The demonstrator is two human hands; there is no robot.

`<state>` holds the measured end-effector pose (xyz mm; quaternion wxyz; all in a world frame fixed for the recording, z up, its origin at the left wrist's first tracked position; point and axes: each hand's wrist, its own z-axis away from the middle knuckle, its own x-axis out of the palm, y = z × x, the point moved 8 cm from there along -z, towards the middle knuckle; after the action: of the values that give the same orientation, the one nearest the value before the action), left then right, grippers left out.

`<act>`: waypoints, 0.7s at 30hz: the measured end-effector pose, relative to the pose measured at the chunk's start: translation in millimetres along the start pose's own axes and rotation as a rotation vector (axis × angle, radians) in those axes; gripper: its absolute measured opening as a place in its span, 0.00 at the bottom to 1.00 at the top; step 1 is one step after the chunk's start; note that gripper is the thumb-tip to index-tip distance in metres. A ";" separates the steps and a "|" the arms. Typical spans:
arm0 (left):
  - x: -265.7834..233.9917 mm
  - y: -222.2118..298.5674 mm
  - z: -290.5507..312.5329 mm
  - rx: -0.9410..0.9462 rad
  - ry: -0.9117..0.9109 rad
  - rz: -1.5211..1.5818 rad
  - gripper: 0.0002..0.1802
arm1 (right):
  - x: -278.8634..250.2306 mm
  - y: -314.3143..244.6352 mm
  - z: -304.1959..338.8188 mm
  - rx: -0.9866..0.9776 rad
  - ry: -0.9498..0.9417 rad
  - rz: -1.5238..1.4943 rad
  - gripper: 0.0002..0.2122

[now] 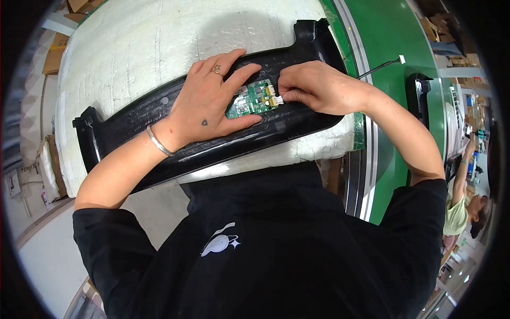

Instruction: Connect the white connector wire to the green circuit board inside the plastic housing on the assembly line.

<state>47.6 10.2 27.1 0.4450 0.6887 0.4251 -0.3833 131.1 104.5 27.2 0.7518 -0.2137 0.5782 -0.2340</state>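
A long black plastic housing (133, 114) lies across a white foam pad (133, 48). A small green circuit board (252, 101) sits in the middle of the housing. My left hand (207, 101) lies flat on the housing, its fingers pressing around the board's left side. My right hand (313, 85) pinches a small white connector (277, 99) at the board's right edge. A thin cable with a white plug (402, 59) runs out from behind my right hand to the upper right.
A green conveyor belt (393, 37) with metal rails runs along the right side. A second black housing (419, 95) rests further along it. Another person (462, 202) works at the far right. Cardboard boxes (53, 53) stand at the far left.
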 end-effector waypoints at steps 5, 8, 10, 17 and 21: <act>2.4 -13.2 -1.2 -0.010 0.022 0.000 0.36 | -2.5 -2.2 -17.1 -0.025 -0.044 0.031 0.06; -12.1 -1.6 -16.0 0.035 0.044 0.009 0.36 | -19.2 -5.0 -3.3 0.021 0.037 -0.019 0.05; -26.0 6.8 -29.5 0.028 0.007 0.045 0.38 | -23.3 -11.6 7.7 0.001 0.052 0.052 0.04; -7.5 -5.6 -0.2 -0.044 -0.069 0.139 0.45 | -3.9 -83.2 21.1 -0.411 0.453 0.423 0.12; -31.1 -8.2 -14.6 -0.266 -0.162 0.485 0.38 | 47.6 -71.5 45.9 -0.397 0.288 0.426 0.12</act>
<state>31.4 18.3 57.5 0.6426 0.6731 0.2576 -0.2602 178.7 21.1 43.9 0.6380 -0.1949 0.7447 0.0179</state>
